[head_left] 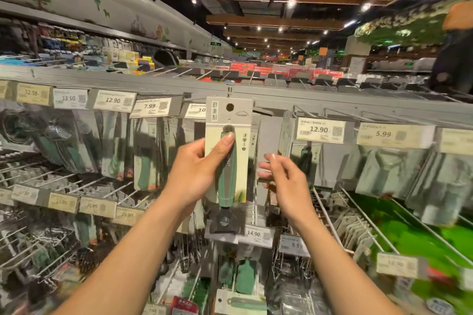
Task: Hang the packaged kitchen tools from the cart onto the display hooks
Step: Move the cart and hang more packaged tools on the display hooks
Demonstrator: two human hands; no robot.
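Observation:
My left hand (197, 161) grips a packaged kitchen tool (228, 151), a green-handled utensil on a pale card with a round hang hole at its top. I hold it upright in front of the top row of display hooks (302, 110), with the card's top near the grey shelf rail (281, 94). My right hand (284, 176) hovers just right of the package with its fingers loosely curled and holds nothing. More of the same packages (256, 140) hang right behind the one I hold. The cart is out of view.
Price tags (321, 130) line the hook ends along two rows. Packaged tools hang left (146, 151) and right (391, 169). Long bare wire hooks (358, 210) jut out at lower right. Brushes and spatulas (243, 273) hang below.

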